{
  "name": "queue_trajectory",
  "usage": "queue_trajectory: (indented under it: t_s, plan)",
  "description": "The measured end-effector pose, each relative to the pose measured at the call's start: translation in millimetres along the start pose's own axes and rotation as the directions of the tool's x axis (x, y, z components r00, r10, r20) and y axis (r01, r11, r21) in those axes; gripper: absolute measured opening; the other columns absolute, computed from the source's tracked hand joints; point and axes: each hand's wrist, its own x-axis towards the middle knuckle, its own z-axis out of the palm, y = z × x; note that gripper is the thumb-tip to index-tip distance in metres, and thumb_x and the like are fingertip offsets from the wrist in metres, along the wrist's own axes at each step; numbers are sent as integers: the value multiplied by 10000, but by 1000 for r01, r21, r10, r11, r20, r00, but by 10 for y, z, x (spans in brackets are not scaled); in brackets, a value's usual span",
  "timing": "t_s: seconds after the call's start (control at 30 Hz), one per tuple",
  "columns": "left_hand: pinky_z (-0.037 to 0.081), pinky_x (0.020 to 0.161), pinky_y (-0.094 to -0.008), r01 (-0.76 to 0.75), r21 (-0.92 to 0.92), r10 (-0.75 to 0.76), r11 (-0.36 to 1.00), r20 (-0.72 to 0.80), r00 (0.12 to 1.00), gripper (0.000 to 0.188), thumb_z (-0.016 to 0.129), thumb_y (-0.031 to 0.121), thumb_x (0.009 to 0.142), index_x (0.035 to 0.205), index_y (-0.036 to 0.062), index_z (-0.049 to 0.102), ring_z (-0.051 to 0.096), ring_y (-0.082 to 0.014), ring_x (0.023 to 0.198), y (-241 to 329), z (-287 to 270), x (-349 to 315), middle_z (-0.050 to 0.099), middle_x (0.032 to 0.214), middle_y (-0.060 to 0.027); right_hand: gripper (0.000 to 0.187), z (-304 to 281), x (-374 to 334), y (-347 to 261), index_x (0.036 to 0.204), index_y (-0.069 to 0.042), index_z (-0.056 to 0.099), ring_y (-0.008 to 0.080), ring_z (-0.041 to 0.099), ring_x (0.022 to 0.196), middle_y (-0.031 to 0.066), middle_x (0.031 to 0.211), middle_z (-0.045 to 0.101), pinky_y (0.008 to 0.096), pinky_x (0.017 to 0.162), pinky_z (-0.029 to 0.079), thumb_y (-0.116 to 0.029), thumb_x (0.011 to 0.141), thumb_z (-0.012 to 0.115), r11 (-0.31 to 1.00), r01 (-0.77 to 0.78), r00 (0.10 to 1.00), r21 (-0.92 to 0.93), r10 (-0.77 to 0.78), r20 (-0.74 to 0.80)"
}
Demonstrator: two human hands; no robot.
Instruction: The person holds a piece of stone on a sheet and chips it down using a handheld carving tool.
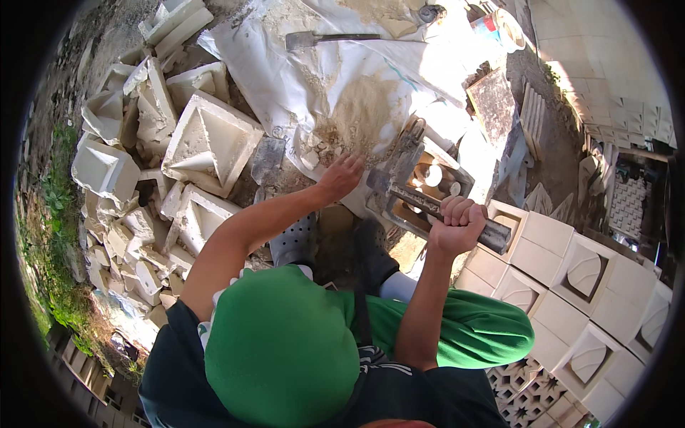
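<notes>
Over the mould (pixel 406 156), the right hand (pixel 460 220) clenches a hammer-like tool (pixel 419 200), head leftward, handle slanting right and nearer. Left of the mould, the left hand (pixel 342 176), half-open, appears empty. Beyond, a bucket's (pixel 508 32) label (pixel 489 26) blurs.

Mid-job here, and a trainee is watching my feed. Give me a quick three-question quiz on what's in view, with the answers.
1. Which hand is closed around the dark bar?
2. True or false: the left hand grips the dark bar too.
3. Fill the gap: the flat-bladed tool lies on the white ____.

Key:
1. The right hand.
2. False. It is off the dark bar, close to the sandy debris; whether it touches the debris is hard to tell.
3. sheet
</notes>
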Motion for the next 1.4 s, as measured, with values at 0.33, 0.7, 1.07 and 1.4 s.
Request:
queue_trajectory:
  t_s: [0.33, 0.7, 1.07, 1.4]
  plan:
    - [423, 970, -360, -48, 0, 48, 999, 162, 986, 305, 583, 188, 796, 1087, 105, 615, 533, -226, 1114, -759, 227, 166, 585, 1103, -61, 339, -89, -118, 371, 577, -126, 284, 115, 225, 449, 0, 477, 265, 295, 477, 275, -143, 893, 405, 995, -97, 994, -1, 97, -40]
    - [387, 1050, -367, -147, -127, 134, 981, -109, 985, 372, 591, 134, 806, 1172, 72, 576, 434, -268, 1278, -259, 343, 780, 472, 1358, -100, 312, -144, -58, 352, 601, -125, 289, 120, 243, 464, 0, 496, 268, 295, 487, 298, -137, 889, 407, 991, -130, 989, -42, 127, -74]
    - [488, 931, -378, -330, -161, 337, 930, 17, 941, 317, 552, 140, 818, 1121, 80, 620, 466, -243, 1250, -269, 742, 596, 522, 1305, -78, 315, -378, -177, 319, 601, -121, 287, 133, 265, 479, 11, 503, 277, 319, 519, 339, -135, 896, 396, 994, -101, 986, -38, 95, -138]
    - [512, 808, -388, -555, 12, 448, 832, 574, 685, 243, 632, 229, 772, 987, 136, 695, 587, -266, 1053, -645, -408, 728, 651, 1065, -60, 327, -323, -166, 310, 586, -125, 278, 129, 261, 471, 4, 498, 271, 316, 498, 333, -130, 887, 408, 994, -85, 989, -63, 76, -128]
